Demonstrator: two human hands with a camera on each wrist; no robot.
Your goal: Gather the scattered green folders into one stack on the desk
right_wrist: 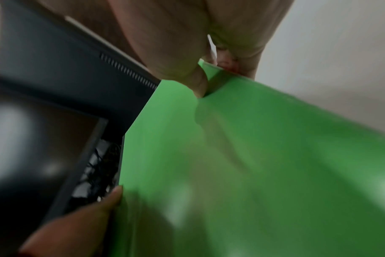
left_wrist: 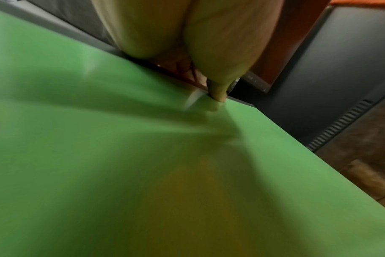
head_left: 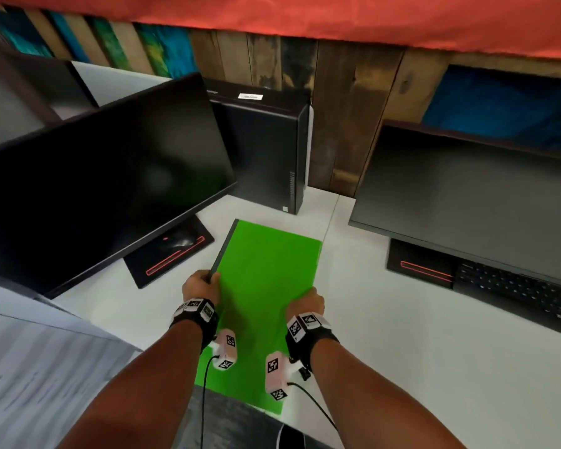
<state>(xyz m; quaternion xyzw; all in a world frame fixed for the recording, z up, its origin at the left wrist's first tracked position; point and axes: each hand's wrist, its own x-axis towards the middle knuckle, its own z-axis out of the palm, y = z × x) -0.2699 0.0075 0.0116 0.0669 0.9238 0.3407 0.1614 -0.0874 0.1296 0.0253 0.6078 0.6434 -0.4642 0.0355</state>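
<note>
A bright green folder [head_left: 266,273] is held over the white desk [head_left: 386,319] between two monitors, its far end raised off the desk. My left hand [head_left: 201,283] grips its left edge, thumb on top [left_wrist: 218,93]. My right hand [head_left: 306,301] pinches the right edge [right_wrist: 200,87], thumb on the cover and fingers beneath. The green cover [left_wrist: 143,156] fills the left wrist view, and the same cover [right_wrist: 253,165] fills most of the right wrist view. I cannot tell whether there is one folder or several stacked together.
A black monitor [head_left: 104,183] stands at the left on a stand with a red stripe [head_left: 172,254]. A black computer tower [head_left: 266,150] is behind the folder. A second monitor [head_left: 467,196] and a keyboard [head_left: 515,290] sit at the right. Wooden wall behind.
</note>
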